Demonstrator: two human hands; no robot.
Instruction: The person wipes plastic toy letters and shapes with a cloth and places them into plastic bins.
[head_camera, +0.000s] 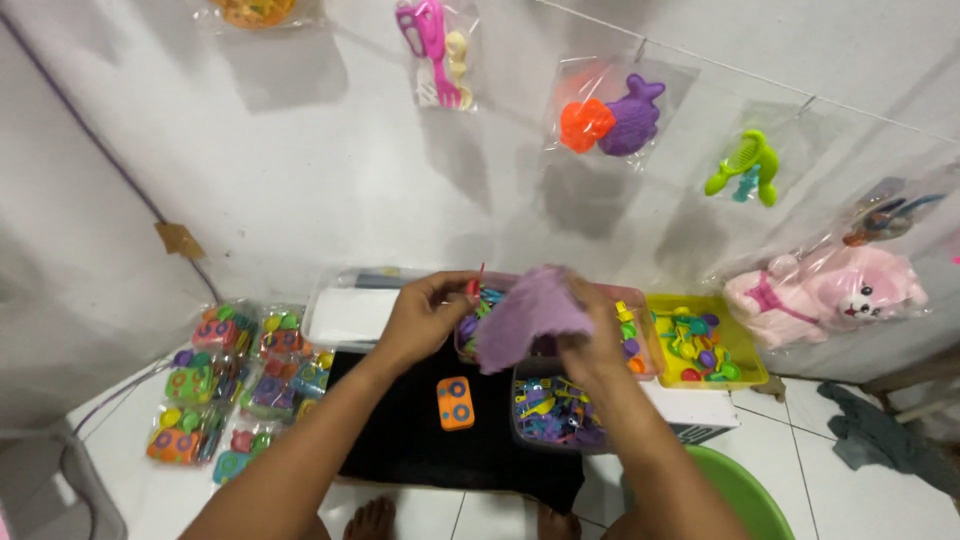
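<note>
1. My left hand (425, 315) pinches a small red piece (475, 283) between thumb and fingertips, held above the near edge of the pink tray (650, 345).
2. My right hand (590, 345) is closed on a purple cloth (530, 315); the cloth drapes over the fingers, so I cannot tell exactly how they sit beneath it. It hangs just over the pink tray, between my two hands.
3. Progress, judged from the layout: a cluster of filled clear packets (235, 385) of coloured toy parts lies to my left, apparently finished. An orange block with blue rings (456, 403) lies loose on the black mat (420, 440). The pink tray, a clear bin (555, 410) and a yellow tray (745, 360) are all full of small plastic parts, so much looks left.
4. Surface: white tiled floor (850, 500); the black mat is in front of me, with a white flat box (350, 315) beyond it.
5. Room: white wall (250, 180) with bagged toys hung on a line, a bagged pink plush toy (830, 290) at right, a green basin (745, 495) near my right arm and a grey rag (880, 435) on the tiles.
</note>
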